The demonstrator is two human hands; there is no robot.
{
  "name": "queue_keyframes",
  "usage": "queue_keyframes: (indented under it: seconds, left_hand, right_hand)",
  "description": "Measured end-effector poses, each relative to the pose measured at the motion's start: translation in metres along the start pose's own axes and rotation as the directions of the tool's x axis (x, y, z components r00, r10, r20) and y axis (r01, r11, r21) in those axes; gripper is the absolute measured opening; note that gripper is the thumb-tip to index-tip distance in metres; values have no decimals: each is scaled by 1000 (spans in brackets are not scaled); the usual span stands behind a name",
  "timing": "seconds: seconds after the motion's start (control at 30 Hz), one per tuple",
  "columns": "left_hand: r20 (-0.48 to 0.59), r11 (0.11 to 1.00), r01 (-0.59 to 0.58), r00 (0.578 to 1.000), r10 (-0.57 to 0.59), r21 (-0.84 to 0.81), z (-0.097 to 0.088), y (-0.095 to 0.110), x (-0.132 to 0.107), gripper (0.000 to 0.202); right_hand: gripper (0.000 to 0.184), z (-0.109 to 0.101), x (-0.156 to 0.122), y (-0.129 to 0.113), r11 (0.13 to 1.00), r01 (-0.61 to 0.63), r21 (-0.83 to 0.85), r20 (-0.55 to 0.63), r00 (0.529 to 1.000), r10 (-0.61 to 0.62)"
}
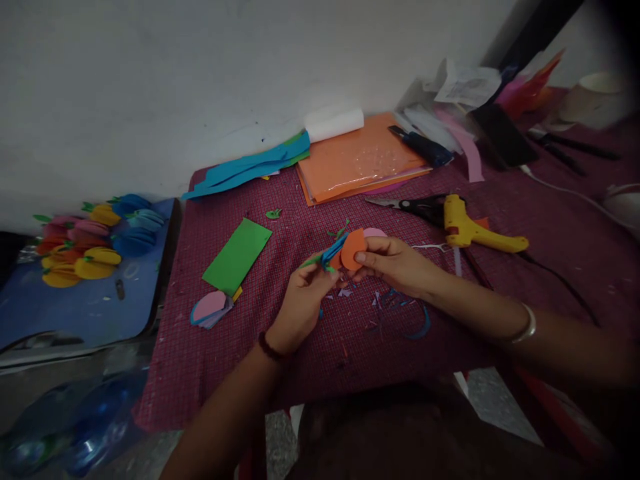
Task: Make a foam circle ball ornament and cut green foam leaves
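My right hand (387, 265) pinches an orange paper circle (353, 249) between thumb and fingers. Close beside it, my left hand (306, 297) is closed on a folded blue paper piece (334, 250) with bits of green at its edge. The two papers meet or overlap between my hands; I cannot tell whether they are joined. Part of a pink paper circle (375, 233) shows behind my right fingers. To the left lie a green paper rectangle (238, 256) and a small stack of pink and blue paper circles (210, 307).
A yellow glue gun (475, 230) and black-handled scissors (410, 203) lie to the right. Behind are an orange paper stack (345, 163), a utility knife (423, 145) and blue strips (250, 167). Colourful paper fruits (97, 262) sit on a blue table (130, 303). Paper scraps litter the cloth.
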State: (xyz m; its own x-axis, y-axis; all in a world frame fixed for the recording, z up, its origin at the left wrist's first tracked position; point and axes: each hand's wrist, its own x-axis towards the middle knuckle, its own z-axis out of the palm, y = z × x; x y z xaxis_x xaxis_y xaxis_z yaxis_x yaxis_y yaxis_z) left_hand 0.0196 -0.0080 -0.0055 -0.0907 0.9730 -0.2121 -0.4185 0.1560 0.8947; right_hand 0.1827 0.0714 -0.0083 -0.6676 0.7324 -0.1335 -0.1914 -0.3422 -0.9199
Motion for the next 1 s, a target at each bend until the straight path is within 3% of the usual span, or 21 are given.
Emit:
queue_keyframes:
  seconds: [0.1,0.2,0.3,0.43,0.53,0.7,0.87,1.0]
  left_hand:
    - [-67,961,-88,992,109,263,-6,-4,3,22]
    - [-64,890,-135,981,181,436,-12,-1,4,27]
    - [-62,888,-130,983,175,440,-14,1,5,28]
    - [-117,949,-85,985,126,305,-16,1,9,30]
    - [-91,966,-45,993,71,254,-20,4,10,31]
    - [-16,969,32,999,-29,243,-19,8,6,33]
    - [-30,983,122,992,-119,138,-8,7,3,36]
    - [-84,988,131,989,-124,84,-3,5,4,34]
  right_hand:
    - [25,1,-3,-3,999,-33,4,9,999,33]
    - [27,-1,-7,-8,995,-99,-12,74,992,99]
    - [26,-5,-11,-14,987,-159,20,191,970,152]
    - [33,-10,-13,-20,975,-163,152,315,943,108]
    - [34,-17,-11,-24,986,-118,117,218,972,90]
    - [26,-35,-4,-28,989,25,-147,-28,999,-29]
    - [28,-34,-5,-31,969,93,-228,-121,985,-123]
    - [27,-22,-10,-22,991,58,-124,-125,989,-74]
